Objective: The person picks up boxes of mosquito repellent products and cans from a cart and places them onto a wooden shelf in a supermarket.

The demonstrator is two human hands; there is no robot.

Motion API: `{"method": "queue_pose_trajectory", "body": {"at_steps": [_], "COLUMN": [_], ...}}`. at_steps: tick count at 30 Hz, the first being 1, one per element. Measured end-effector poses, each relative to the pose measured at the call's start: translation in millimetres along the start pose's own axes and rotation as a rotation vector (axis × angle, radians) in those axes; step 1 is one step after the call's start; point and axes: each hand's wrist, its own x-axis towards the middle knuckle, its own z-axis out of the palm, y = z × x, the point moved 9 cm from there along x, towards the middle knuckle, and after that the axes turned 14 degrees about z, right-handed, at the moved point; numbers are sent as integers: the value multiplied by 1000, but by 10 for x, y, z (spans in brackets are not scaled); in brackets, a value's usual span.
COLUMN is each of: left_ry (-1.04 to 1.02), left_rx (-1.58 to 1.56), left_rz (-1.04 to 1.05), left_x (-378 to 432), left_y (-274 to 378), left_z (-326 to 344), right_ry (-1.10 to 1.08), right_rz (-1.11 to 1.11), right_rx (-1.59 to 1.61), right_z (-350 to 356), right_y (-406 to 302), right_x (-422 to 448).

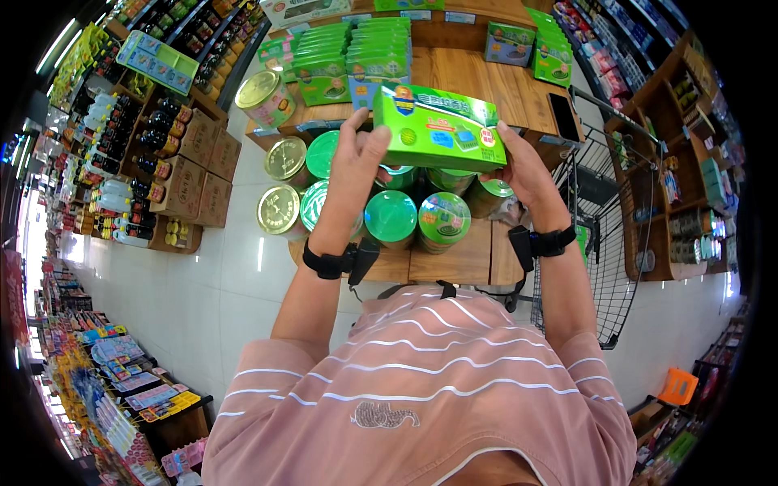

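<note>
Between both hands I hold a flat green carton of mosquito-repellent mats [440,130], tilted so its printed front faces me. My left hand [360,152] grips its left end with the thumb on the front edge. Around the right end closes my right hand [524,167]. Beneath the carton, on the lower wooden shelf, stand several round tins: one with a plain green lid [391,215], one with a mosquito-coil picture on its lid [444,219], and gold-lidded ones [279,209] at the left. The carton and my hands partly hide the tins behind them.
On the upper wooden shelf [450,70] stand rows of green boxes [322,67], a large tin [265,100] and a black phone [564,116]. A wire shopping cart [598,243] is close on my right. Cardboard cartons [200,167] and bottles line the left aisle.
</note>
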Motion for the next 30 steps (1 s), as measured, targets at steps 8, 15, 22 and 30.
{"method": "queue_pose_trajectory", "body": {"at_steps": [8,15,22,30], "left_ry": [-94,-117,38,49], "left_rx": [349,271,-24,-352], "left_rz": [281,290,90,35], "left_x": [-158,-183,-104,46], "left_y": [267,317,-15,-186], "left_z": [248,183,-228,-332], "right_ry": [-126,-125,-20,-58], "right_rz": [8,-29,-215,-498], "right_rx": [240,300,128,-175], "right_z": [53,83,324,956], "right_y": [256,215,-279,-591], "right_x": [279,265,-233,-643]}}
